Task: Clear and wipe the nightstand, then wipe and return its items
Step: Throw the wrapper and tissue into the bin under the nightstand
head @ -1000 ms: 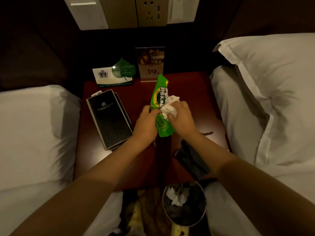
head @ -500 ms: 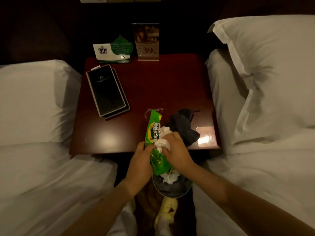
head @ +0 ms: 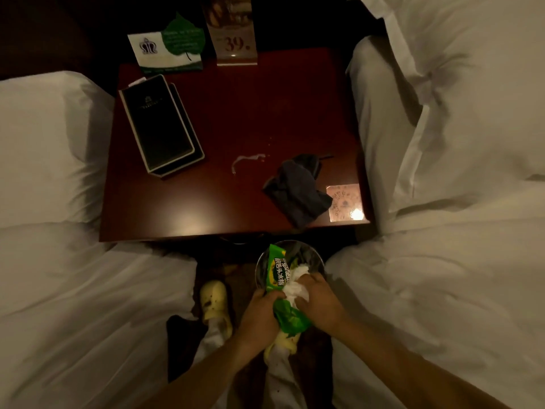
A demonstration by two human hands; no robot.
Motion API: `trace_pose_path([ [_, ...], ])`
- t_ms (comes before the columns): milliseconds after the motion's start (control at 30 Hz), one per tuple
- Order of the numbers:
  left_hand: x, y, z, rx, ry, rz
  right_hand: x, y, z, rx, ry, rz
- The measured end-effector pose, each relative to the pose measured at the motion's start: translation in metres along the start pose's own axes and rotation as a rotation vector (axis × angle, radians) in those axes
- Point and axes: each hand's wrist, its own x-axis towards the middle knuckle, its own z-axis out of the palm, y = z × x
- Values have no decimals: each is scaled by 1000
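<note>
A dark red nightstand (head: 224,208) stands between two beds. My left hand (head: 259,314) grips the lower part of a green wrapper (head: 278,271). My right hand (head: 320,301) presses a crumpled white tissue (head: 295,286) against it. Both hands hold the wrapper over the round metal bin (head: 261,261) on the floor in front of the nightstand. On the nightstand lie a black folder (head: 157,125), a dark cloth (head: 298,190), a shiny square coaster (head: 345,202) and a smear of liquid (head: 246,160).
At the nightstand's back edge stand a white card with a green leaf (head: 171,48) and a "39" sign stand (head: 234,39). White bedding (head: 73,290) and a pillow (head: 472,98) flank the nightstand. My yellow slipper (head: 213,302) is on the floor beside the bin.
Both hands carried the green wrapper and tissue from above the nightstand back and down to the bin. The view tilted down with them.
</note>
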Motion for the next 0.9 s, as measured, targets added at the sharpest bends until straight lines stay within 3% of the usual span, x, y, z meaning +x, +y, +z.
trace_pose_path([
  [200, 51, -15, 34, -84, -127, -130, 43, 33, 3, -78, -125, 174],
  [433, 102, -36, 51, -30, -196, -136, 80, 59, 9, -226, -130, 238],
  [900, 136, -35, 28, -58, 15, 3, 90, 47, -7, -100, -90, 199],
])
